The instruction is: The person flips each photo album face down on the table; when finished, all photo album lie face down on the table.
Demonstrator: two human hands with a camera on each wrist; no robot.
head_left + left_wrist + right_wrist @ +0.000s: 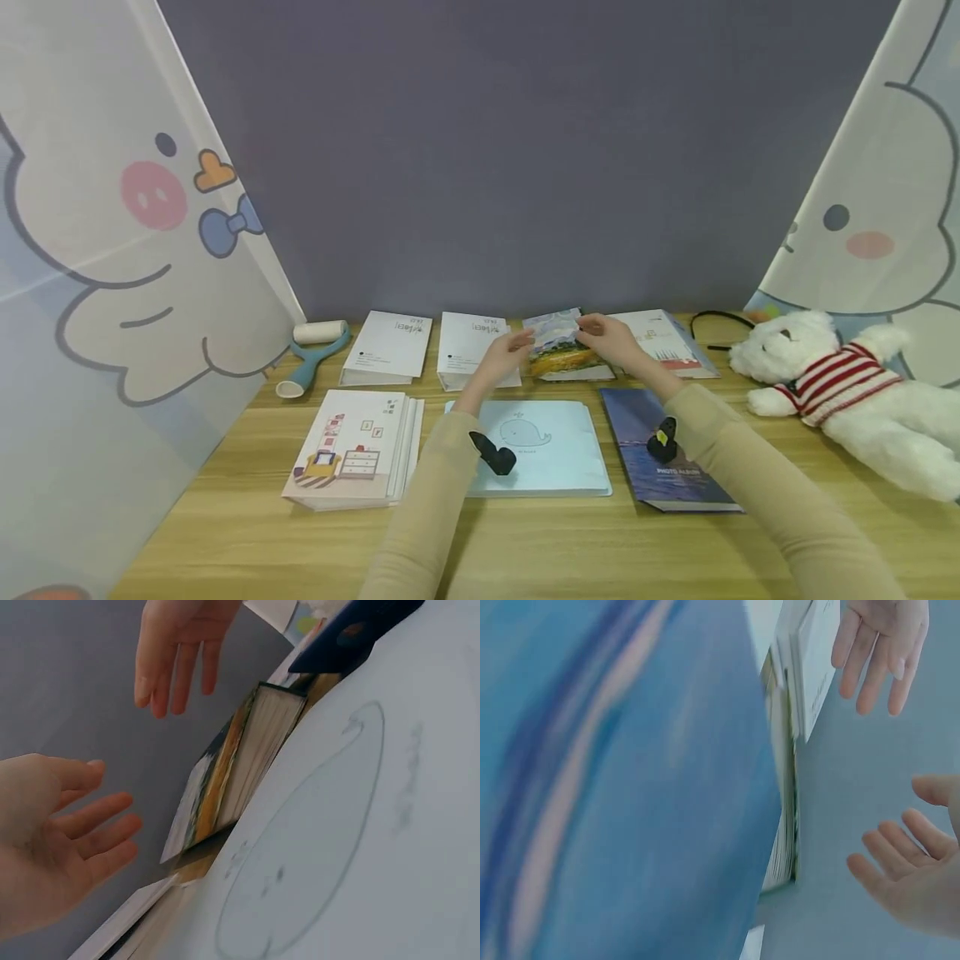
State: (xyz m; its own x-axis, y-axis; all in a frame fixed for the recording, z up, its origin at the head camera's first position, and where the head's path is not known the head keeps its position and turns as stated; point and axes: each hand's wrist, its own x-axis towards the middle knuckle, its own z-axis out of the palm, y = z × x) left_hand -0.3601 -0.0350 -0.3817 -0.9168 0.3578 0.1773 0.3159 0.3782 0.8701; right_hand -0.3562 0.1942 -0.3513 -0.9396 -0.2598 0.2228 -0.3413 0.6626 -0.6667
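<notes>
A thick photo album with a painted landscape cover (558,354) lies at the back of the table. My left hand (501,360) hovers over its left side and my right hand (611,340) over its right side. In the left wrist view, the left hand (67,840) has loosely bent fingers with nothing between them, apart from the album (247,757). The right wrist view shows the right hand (919,870) likewise above the album's page edges (780,795), its fingers spread and relaxed.
Front row: a stack of white albums (352,450), a pale blue whale album (540,450), a dark blue photo album (630,450). Back row: white albums (390,346) (472,342) and one with a red drawing (660,342). A lint roller (311,358) lies left, a teddy bear (847,383) right.
</notes>
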